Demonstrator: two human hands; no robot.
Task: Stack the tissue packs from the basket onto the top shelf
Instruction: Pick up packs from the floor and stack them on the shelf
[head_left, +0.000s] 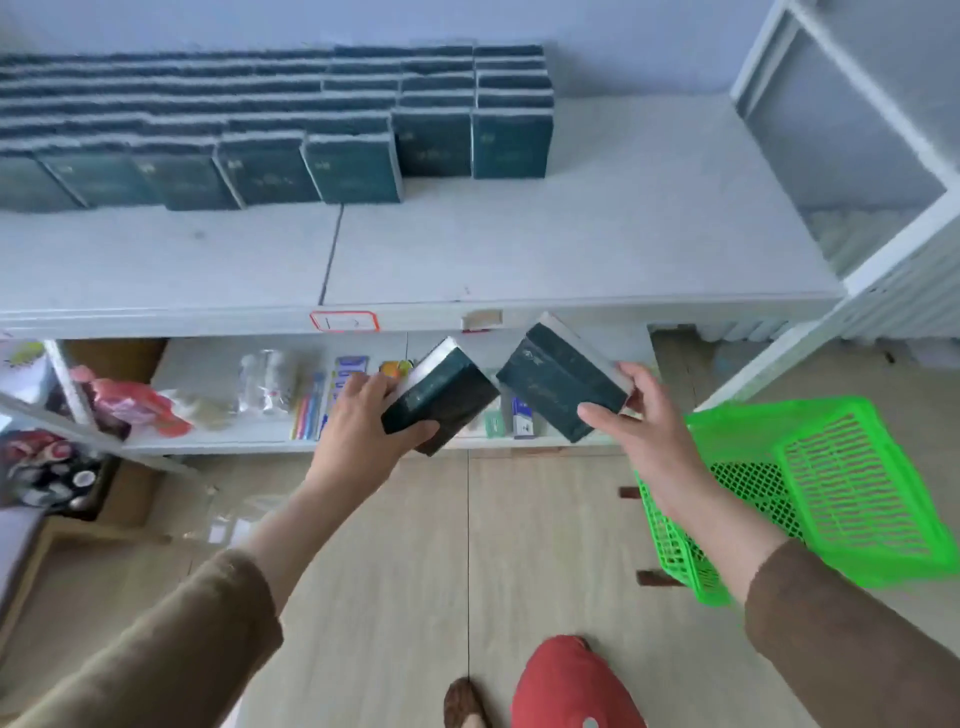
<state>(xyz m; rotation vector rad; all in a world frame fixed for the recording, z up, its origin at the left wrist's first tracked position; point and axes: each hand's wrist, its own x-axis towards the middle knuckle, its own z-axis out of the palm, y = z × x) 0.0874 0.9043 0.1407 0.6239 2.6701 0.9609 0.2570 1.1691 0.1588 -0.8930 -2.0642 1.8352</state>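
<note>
I am carrying 2 tissue packs at once, midway between the green basket (810, 483) and the top shelf (571, 249). My left hand (363, 431) is gripping the left pack (441, 397), thumb across its dark face and fingers curled behind it; my right hand (639, 415) is clamping the right pack (563, 382) between thumb and fingers at its lower end. Both packs are tilting in the air just below the shelf's front edge, close to each other but apart. The basket is sitting tipped at my right, and I am seeing no packs left in it, though part of it is hidden by my arm. At the back of the shelf the stacked packs (270, 119) are standing in rows, taller at the right end. By my judgement this is the lift-and-place step, likely near the end of the task. The next move is calling for raising both packs over the edge, levelling them, and setting them squarely on or beside the rows.
</note>
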